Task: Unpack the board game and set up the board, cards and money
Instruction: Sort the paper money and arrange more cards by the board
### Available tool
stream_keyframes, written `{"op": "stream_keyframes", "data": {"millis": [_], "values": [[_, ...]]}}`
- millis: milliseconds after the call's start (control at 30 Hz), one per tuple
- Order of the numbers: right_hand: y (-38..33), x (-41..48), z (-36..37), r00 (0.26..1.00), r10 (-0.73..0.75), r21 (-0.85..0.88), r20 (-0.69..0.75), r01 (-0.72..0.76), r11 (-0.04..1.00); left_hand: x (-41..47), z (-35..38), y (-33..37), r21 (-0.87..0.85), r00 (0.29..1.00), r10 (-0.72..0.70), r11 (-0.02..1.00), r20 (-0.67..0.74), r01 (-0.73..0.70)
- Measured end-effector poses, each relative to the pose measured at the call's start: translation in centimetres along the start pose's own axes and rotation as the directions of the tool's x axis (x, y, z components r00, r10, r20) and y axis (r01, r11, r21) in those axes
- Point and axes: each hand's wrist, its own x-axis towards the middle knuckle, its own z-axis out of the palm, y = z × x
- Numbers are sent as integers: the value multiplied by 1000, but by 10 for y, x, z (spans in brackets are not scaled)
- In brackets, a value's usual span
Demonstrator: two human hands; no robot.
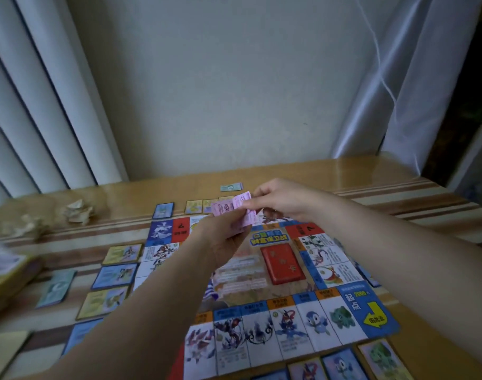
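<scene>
— Your left hand (223, 235) grips a small bunch of pink notes (230, 211), fingers curled under them, above the far edge of the board (261, 319).

— And your right hand (279, 201), at one o'clock from the left, pinches the end of those same pink notes between thumb and fingertips. I cannot tell how many notes you hold.

— The board lies flat and open on the table (371, 171), with its blue start corner at five o'clock. A red deck (282, 264) sits on the board, just right of its middle.

— Look to nine o'clock from the board. You have a column of cards (115, 275) there, yellow and blue by turns, face up just beside the left edge.

— The near cards (341, 364) run along the board's edge at six o'clock. The far cards (193, 206) lie at twelve o'clock, partly hidden behind your hands.

— A green note (231, 187) lies alone at twelve o'clock, farther back than the far cards. A second green note (56, 287) lies at nine o'clock, outside the column.

— At ten o'clock you have crumpled paper (79, 211) on the table. At the far left, around nine o'clock, sits a yellow box (6, 272), too blurred to read.
</scene>
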Motion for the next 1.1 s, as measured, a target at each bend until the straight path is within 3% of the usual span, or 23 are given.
{"op": "stream_keyframes", "data": {"millis": [67, 167, 267, 467, 600, 700, 800, 900, 967, 1033, 1100], "values": [[-5, 20, 7, 1000, 8, 92, -24, -6, 996, 7, -16, 11, -65, 1000, -9, 998, -17, 8], [-9, 57, 12, 977, 48, 233, -206, 1, 973, 18, -43, 32, -125, 998, -13, 992, -67, 5], [-3, 101, 13, 929, 88, 236, -360, -1, 972, 27, -67, 51, -151, 997, 14, 988, -82, -26], [15, 178, 23, 831, 69, -7, -551, -88, 996, 45, -99, 75, -143, 990, 54, 987, -132, -73], [30, 211, 35, 845, 79, -151, -528, -185, 971, 51, -110, 84, -137, 987, 78, 986, -140, -97], [39, 213, 46, 819, 52, -358, -571, -306, 882, 55, -114, 87, -136, 989, 78, 986, -129, -95], [36, 206, 46, 778, -43, -473, -627, -336, 814, 55, -117, 87, -123, 994, 55, 990, -95, -66], [15, 191, 38, 780, -108, -430, -616, -218, 876, 47, -118, 88, -128, 997, 42, 991, -59, -49], [-11, 175, 38, 826, -153, -347, -543, -54, 936, 36, -117, 88, -122, 996, 75, 989, -42, -79], [-43, 153, 46, 896, -191, -213, -402, 111, 971, 24, -119, 89, -85, 992, 120, 989, -28, -122], [-74, 122, 64, 966, -182, -67, -186, 172, 983, 10, -127, 90, -51, 989, 149, 987, -17, -150]]}}
